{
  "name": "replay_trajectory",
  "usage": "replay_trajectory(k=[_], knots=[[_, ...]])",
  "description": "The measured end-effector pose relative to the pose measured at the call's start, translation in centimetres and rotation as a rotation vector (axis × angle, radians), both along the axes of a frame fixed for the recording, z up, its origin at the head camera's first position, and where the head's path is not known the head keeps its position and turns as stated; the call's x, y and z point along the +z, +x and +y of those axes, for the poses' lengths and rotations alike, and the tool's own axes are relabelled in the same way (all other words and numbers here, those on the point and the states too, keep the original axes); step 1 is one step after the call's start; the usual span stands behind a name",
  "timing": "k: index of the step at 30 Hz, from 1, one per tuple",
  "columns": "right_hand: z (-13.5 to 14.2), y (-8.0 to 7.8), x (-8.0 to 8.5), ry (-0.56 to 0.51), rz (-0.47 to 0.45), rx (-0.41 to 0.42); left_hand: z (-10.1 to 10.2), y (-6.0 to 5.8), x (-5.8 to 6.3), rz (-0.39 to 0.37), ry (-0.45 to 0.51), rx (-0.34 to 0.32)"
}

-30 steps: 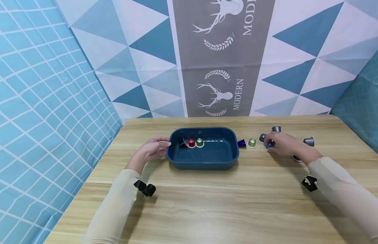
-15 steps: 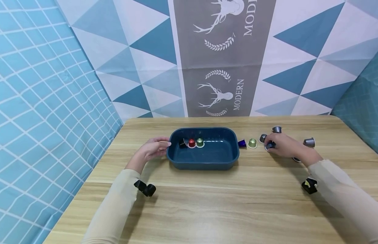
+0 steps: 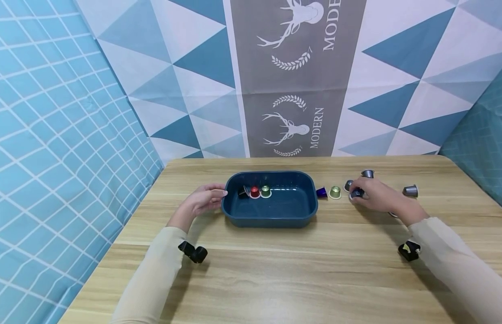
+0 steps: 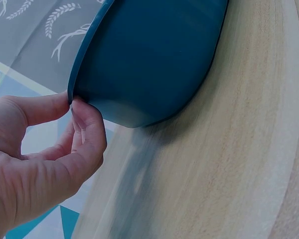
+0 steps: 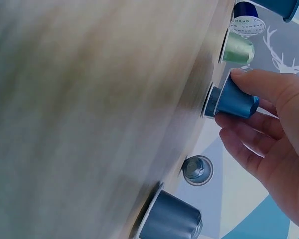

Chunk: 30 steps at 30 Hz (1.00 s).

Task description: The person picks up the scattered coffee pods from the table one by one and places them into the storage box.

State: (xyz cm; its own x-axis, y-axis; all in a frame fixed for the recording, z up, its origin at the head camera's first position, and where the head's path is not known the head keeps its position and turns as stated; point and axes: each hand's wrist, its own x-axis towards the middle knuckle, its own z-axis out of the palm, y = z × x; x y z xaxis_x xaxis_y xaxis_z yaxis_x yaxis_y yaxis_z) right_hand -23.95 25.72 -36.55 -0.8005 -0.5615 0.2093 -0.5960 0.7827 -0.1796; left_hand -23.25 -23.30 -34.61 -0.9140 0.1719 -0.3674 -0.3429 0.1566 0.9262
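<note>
In the head view a dark blue rectangular dish [image 3: 271, 222] stands on the table. My left hand [image 3: 204, 199] is at its left end; the left wrist view shows thumb and fingers pinching the dish's rim [image 4: 75, 74]. Inside the dish are a black capsule [image 3: 242, 192], a red capsule [image 3: 255, 192] and a pale green capsule [image 3: 265, 191]. My right hand [image 3: 374, 195], right of the dish, pinches a blue coffee capsule [image 5: 236, 98] between thumb and fingers, its rim close to the wood. Another capsule [image 5: 211, 103] shows partly behind it.
Between dish and right hand stand a purple capsule [image 3: 321, 192] and a green capsule [image 3: 335, 192]. Grey capsules lie around the right hand: one behind [image 3: 367, 173], one to the right [image 3: 410, 191]. Another capsule [image 3: 393, 214] is mostly hidden under the wrist. A patterned cloth [image 3: 291, 90] hangs behind.
My right hand, with the blue capsule in its fingers, has shifted very slightly left. The left hand and the dish have stayed in place.
</note>
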Motion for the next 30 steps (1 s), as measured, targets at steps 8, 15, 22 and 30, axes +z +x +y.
replay_trajectory(k=[8, 15, 22, 30], knots=[[-0.4, 0.3, 0.3, -0.02, 0.01, -0.018, 0.0, 0.1, 0.1, 0.002, -0.011, -0.005], [-0.5, 0.6, 0.5, -0.023, 0.026, -0.015, 0.0, 0.0, -0.1, 0.002, -0.006, 0.005], [-0.7, 0.7, 0.6, -0.011, 0.045, -0.014, 0.0, -0.1, -0.2, 0.006, -0.003, 0.0], [-1.2, 1.0, 1.1, -0.008, 0.091, 0.037, 0.0, -0.1, -0.3, 0.008, -0.004, 0.004]])
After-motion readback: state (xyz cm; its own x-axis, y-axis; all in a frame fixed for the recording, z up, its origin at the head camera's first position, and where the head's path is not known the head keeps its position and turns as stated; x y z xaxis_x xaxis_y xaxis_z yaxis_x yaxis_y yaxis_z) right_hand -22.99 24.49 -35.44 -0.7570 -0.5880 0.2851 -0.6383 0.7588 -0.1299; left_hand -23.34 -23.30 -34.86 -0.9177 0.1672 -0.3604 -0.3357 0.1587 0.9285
